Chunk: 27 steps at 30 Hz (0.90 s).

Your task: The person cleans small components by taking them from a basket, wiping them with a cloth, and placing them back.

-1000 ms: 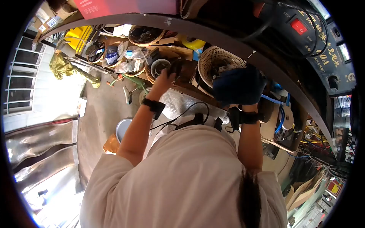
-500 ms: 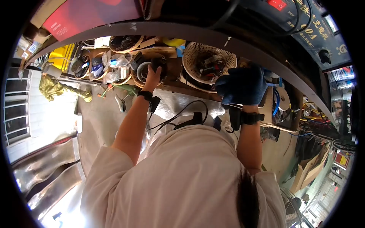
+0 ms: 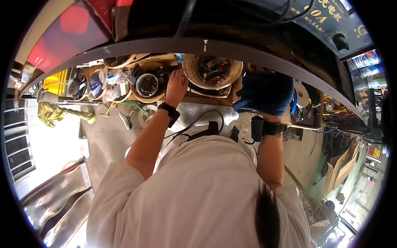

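Note:
My left hand point(image 3: 178, 86) is just left of the cream woven plastic basket point(image 3: 189, 74), its fingers loosely bent near the rim. I see nothing held in it. Inside the basket lie several small dark and red parts point(image 3: 215, 71). Left of that hand, a grey bowl point(image 3: 139, 79) of small dark pieces sits in a wicker basket point(image 3: 145, 99). A thick dark blue cloth or mitt point(image 3: 262, 93) covers my right hand, right of the cream basket. The right fingers are hidden beneath it.
A dark shelf edge point(image 3: 157, 44) crosses above the baskets. Bagged items point(image 3: 118, 82) lie to the left, and a white reel point(image 3: 301, 94) is at the right. A blue charger box point(image 3: 331, 37) stands at upper right. A black cable point(image 3: 194, 118) hangs before my body.
My left hand has left the grey bowl and moved right to the cream basket's side. The bowl's contents now show. My right hand remains covered by the blue cloth or mitt.

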Tool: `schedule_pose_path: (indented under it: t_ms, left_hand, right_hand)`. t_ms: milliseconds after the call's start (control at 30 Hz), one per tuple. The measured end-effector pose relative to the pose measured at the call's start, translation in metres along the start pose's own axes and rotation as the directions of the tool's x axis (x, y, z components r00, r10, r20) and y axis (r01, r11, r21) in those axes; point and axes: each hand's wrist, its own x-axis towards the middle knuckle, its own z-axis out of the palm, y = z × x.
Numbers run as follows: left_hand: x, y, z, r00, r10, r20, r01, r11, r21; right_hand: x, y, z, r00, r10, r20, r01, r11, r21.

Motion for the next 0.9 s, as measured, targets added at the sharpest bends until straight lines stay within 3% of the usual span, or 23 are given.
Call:
schedule_pose_path:
  t_ms: [100,133,233,267,333,367,500,567,633,700,767,800,900]
  left_hand:
    - [0.024,0.013,0.007,0.978,0.12,0.172,-0.14,0.984,0.107]
    - [0.031,0.008,0.016,0.961,0.224,0.161,-0.255,0.946,0.201]
    - [0.061,0.003,0.036,0.938,0.164,0.305,-0.28,0.878,0.389]
    - [0.069,0.004,0.042,0.937,0.233,0.258,-0.331,0.825,0.459]
    - [0.078,0.008,0.045,0.905,0.228,0.359,-0.415,0.662,0.625]
    - [0.082,0.008,0.044,0.887,0.216,0.407,-0.454,0.563,0.691]
    - [0.107,-0.073,0.079,0.835,0.051,0.547,-0.491,0.518,0.701]
    - [0.11,-0.102,0.095,0.825,0.061,0.561,-0.523,0.458,0.719]
    - [0.107,-0.084,0.089,0.802,0.034,0.597,-0.542,0.463,0.702]
    - [0.098,-0.009,0.053,0.758,-0.024,0.652,-0.543,0.531,0.651]
    - [0.093,-0.018,0.053,0.79,0.134,0.599,-0.566,0.536,0.626]
    - [0.092,-0.016,0.05,0.798,0.213,0.564,-0.578,0.537,0.615]
    - [0.097,0.0,0.05,0.684,0.136,0.717,-0.679,0.477,0.558]
  right_hand:
    - [-0.01,-0.009,0.01,0.999,0.049,0.016,-0.05,0.988,0.148]
    - [-0.014,-0.011,0.014,0.997,0.071,0.018,-0.073,0.974,0.217]
    - [-0.021,-0.016,0.015,0.983,0.109,0.15,-0.142,0.964,0.224]
    - [-0.022,-0.018,0.013,0.979,0.124,0.163,-0.157,0.966,0.207]
    - [-0.022,-0.018,0.007,0.983,0.158,0.089,-0.168,0.978,0.124]
    - [-0.022,-0.02,0.006,0.978,0.18,0.101,-0.195,0.966,0.168]
    - [-0.023,-0.025,0.01,0.93,0.292,0.222,-0.352,0.88,0.32]
    - [-0.019,-0.025,0.005,0.896,0.332,0.296,-0.423,0.84,0.339]
    - [-0.013,-0.016,-0.009,0.869,0.347,0.353,-0.461,0.825,0.326]
    - [-0.015,-0.01,-0.015,0.937,0.336,0.095,-0.349,0.918,0.19]
    - [-0.018,-0.007,-0.015,0.952,0.306,-0.018,-0.303,0.949,0.081]
    - [-0.019,-0.007,-0.013,0.953,0.302,0.001,-0.302,0.952,0.055]
    - [-0.023,-0.005,-0.007,0.954,0.295,0.053,-0.294,0.956,-0.027]
